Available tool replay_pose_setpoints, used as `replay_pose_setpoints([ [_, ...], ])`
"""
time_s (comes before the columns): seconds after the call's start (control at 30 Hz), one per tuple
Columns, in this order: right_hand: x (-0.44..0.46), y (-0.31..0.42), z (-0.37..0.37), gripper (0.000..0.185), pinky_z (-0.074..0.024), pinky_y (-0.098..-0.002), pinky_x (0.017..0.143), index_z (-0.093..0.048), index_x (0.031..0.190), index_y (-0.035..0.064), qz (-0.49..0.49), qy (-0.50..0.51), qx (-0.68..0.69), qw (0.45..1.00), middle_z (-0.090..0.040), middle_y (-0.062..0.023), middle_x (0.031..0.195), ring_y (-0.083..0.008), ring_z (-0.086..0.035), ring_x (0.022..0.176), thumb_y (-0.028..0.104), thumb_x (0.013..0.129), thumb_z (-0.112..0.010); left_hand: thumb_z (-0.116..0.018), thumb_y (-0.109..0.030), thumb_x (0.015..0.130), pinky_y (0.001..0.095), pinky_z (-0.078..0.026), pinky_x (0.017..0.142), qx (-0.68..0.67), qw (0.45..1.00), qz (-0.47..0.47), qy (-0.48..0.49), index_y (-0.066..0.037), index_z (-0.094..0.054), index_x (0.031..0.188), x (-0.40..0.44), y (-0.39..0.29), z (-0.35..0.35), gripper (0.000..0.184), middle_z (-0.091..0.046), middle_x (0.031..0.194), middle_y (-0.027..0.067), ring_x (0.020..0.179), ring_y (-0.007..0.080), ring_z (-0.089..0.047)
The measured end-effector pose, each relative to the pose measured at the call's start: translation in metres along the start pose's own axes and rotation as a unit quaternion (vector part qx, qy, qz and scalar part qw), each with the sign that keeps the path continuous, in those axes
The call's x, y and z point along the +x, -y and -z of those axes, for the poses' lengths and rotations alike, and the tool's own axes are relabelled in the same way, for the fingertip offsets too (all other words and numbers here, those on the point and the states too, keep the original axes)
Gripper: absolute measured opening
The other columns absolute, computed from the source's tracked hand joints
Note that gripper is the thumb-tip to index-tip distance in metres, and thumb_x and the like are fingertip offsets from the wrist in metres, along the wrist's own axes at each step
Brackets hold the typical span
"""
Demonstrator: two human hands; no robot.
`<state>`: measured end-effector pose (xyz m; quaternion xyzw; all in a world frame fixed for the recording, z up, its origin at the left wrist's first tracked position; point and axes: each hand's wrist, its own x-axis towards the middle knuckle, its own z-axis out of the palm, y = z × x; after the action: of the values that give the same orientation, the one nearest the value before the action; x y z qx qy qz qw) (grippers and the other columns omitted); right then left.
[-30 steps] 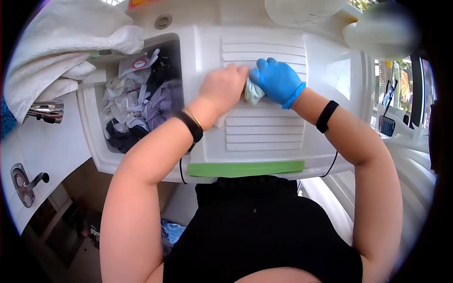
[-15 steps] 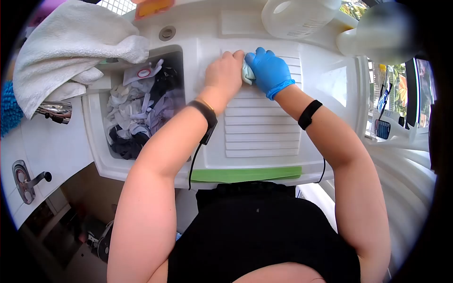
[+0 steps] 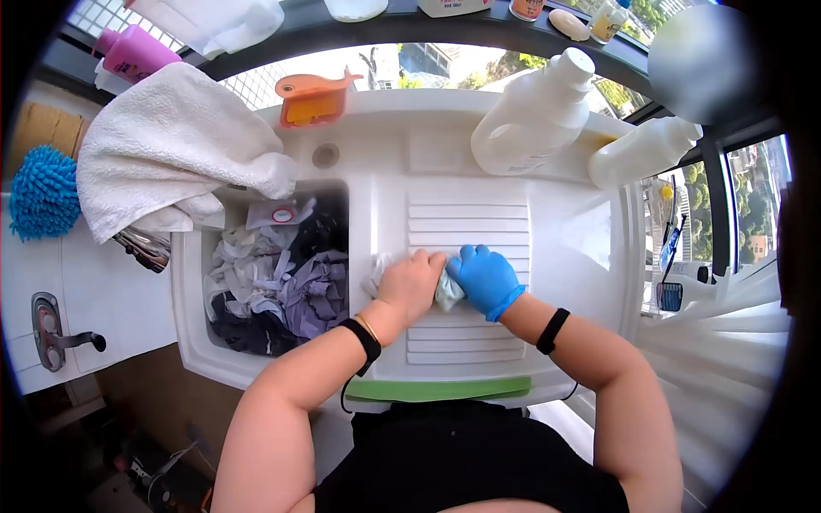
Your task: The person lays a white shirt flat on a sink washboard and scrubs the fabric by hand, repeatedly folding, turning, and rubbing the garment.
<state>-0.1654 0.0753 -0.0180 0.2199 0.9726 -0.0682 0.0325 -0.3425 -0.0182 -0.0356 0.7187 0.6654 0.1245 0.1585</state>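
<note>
A pale, light-green wad of cloth [image 3: 448, 295] is bunched between my two hands over the middle of the ridged washboard [image 3: 466, 346]. My left hand [image 3: 410, 284], bare, is closed on the cloth's left part; some whitish fabric [image 3: 376, 272] sticks out beyond that hand. On the right side, my right hand [image 3: 487, 280] wears a blue glove, its fingers curled round the cloth. The two hands are close together, knuckles up. Most of the cloth is hidden under them.
Left of the board, a basin [image 3: 192, 291] holds a heap of wet white, purple and dark laundry [image 3: 282, 286]. A white towel [image 3: 184, 145] drapes over the faucet [image 3: 144, 248]. White bottles [image 3: 530, 120] and an orange soap dish [image 3: 312, 101] stand along the back. A green strip [image 3: 440, 390] edges the front.
The view has tilted up, showing more of the window ledge. Both hands have come down the washboard toward my body with the cloth, from its far end to about its middle.
</note>
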Motion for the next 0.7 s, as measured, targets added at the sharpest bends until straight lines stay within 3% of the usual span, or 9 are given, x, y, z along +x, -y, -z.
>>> replay_pose_setpoints([
  [0.07, -0.040, 0.014, -0.010, 0.012, -0.0583, -0.0398, 0.053, -0.063, 0.095, 0.0114, 0.093, 0.035, -0.001, 0.995, -0.061, -0.0116, 0.087, -0.0301, -0.067, 0.078, 0.014, 0.084, -0.067, -0.062, -0.017, 0.087, 0.0424, -0.057, 0.061, 0.043, 0.995, -0.082, 0.030, -0.011, -0.060, 0.103, -0.042, -0.018, 0.005, 0.017, -0.061, 0.087, 0.0120, 0.066, 0.0307, -0.068],
  [0.13, -0.019, 0.000, -0.015, 0.011, -0.0583, -0.0395, 0.054, -0.062, 0.094, 0.0101, 0.075, 0.028, -0.032, 0.996, -0.061, -0.0120, 0.086, -0.0302, -0.067, 0.079, 0.014, 0.085, -0.066, -0.063, -0.016, 0.088, 0.0409, -0.057, 0.061, 0.057, 0.997, -0.041, 0.019, -0.011, -0.059, 0.105, -0.022, -0.014, -0.005, 0.018, -0.062, 0.086, 0.0113, 0.070, 0.0307, -0.070],
  [0.27, 0.071, -0.040, -0.004, 0.022, -0.0587, -0.0362, 0.061, -0.060, 0.104, 0.0084, -0.097, -0.061, -0.056, 0.992, -0.062, -0.0143, 0.094, -0.0308, -0.067, 0.081, 0.012, 0.085, -0.070, -0.057, -0.010, 0.094, 0.0403, -0.058, 0.065, 0.096, 0.991, 0.036, -0.087, -0.009, -0.058, 0.105, 0.082, 0.023, 0.022, 0.011, -0.064, 0.090, 0.0131, 0.075, 0.0308, -0.071],
  [0.33, 0.066, -0.037, -0.003, 0.019, -0.0590, -0.0384, 0.060, -0.061, 0.102, 0.0092, -0.094, -0.068, -0.069, 0.991, -0.063, -0.0144, 0.094, -0.0293, -0.068, 0.082, 0.012, 0.085, -0.070, -0.058, -0.012, 0.095, 0.0415, -0.058, 0.065, 0.070, 0.990, 0.082, -0.089, -0.008, -0.057, 0.107, 0.077, 0.016, 0.007, 0.013, -0.064, 0.091, 0.0140, 0.074, 0.0324, -0.070],
  [0.43, -0.010, -0.014, -0.004, 0.011, -0.0581, -0.0409, 0.053, -0.063, 0.093, 0.0117, 0.073, 0.023, -0.047, 0.996, -0.063, -0.0131, 0.090, -0.0268, -0.068, 0.078, 0.015, 0.085, -0.069, -0.057, -0.017, 0.095, 0.0450, -0.057, 0.058, 0.086, 0.993, -0.078, 0.009, -0.014, -0.061, 0.102, -0.008, -0.008, 0.003, 0.009, -0.057, 0.081, 0.0091, 0.068, 0.0263, -0.070],
  [0.47, -0.023, -0.010, -0.006, 0.008, -0.0575, -0.0409, 0.051, -0.064, 0.091, 0.0125, 0.114, 0.050, -0.035, 0.992, -0.062, -0.0125, 0.088, -0.0265, -0.068, 0.076, 0.016, 0.085, -0.068, -0.059, -0.017, 0.093, 0.0445, -0.057, 0.059, 0.080, 0.994, -0.078, 0.002, -0.013, -0.061, 0.102, -0.001, -0.003, 0.005, 0.010, -0.059, 0.082, 0.0097, 0.068, 0.0272, -0.071],
  [0.5, -0.012, -0.016, -0.008, 0.007, -0.0565, -0.0395, 0.049, -0.064, 0.088, 0.0133, 0.119, -0.001, -0.056, 0.991, -0.062, -0.0120, 0.086, -0.0279, -0.067, 0.072, 0.018, 0.085, -0.068, -0.061, -0.016, 0.092, 0.0439, -0.057, 0.059, 0.069, 0.995, -0.076, 0.001, -0.012, -0.061, 0.103, 0.008, 0.002, 0.004, 0.012, -0.060, 0.083, 0.0104, 0.069, 0.0280, -0.071],
  [0.6, 0.036, -0.045, 0.001, 0.016, -0.0578, -0.0410, 0.062, -0.062, 0.100, 0.0105, 0.012, 0.000, -0.002, 1.000, -0.062, -0.0134, 0.095, -0.0313, -0.066, 0.086, 0.015, 0.086, -0.068, -0.066, -0.017, 0.087, 0.0418, -0.058, 0.066, 0.045, 0.998, -0.034, -0.026, -0.009, -0.060, 0.107, 0.054, 0.021, 0.008, 0.022, -0.066, 0.091, 0.0136, 0.075, 0.0325, -0.071],
  [0.7, 0.032, -0.032, -0.005, 0.018, -0.0581, -0.0401, 0.061, -0.062, 0.102, 0.0098, -0.035, -0.022, -0.019, 0.999, -0.062, -0.0139, 0.099, -0.0317, -0.067, 0.085, 0.013, 0.085, -0.068, -0.063, -0.015, 0.088, 0.0438, -0.057, 0.068, 0.044, 0.999, 0.010, -0.013, -0.009, -0.061, 0.108, 0.051, 0.009, 0.010, 0.021, -0.066, 0.093, 0.0135, 0.079, 0.0332, -0.071],
])
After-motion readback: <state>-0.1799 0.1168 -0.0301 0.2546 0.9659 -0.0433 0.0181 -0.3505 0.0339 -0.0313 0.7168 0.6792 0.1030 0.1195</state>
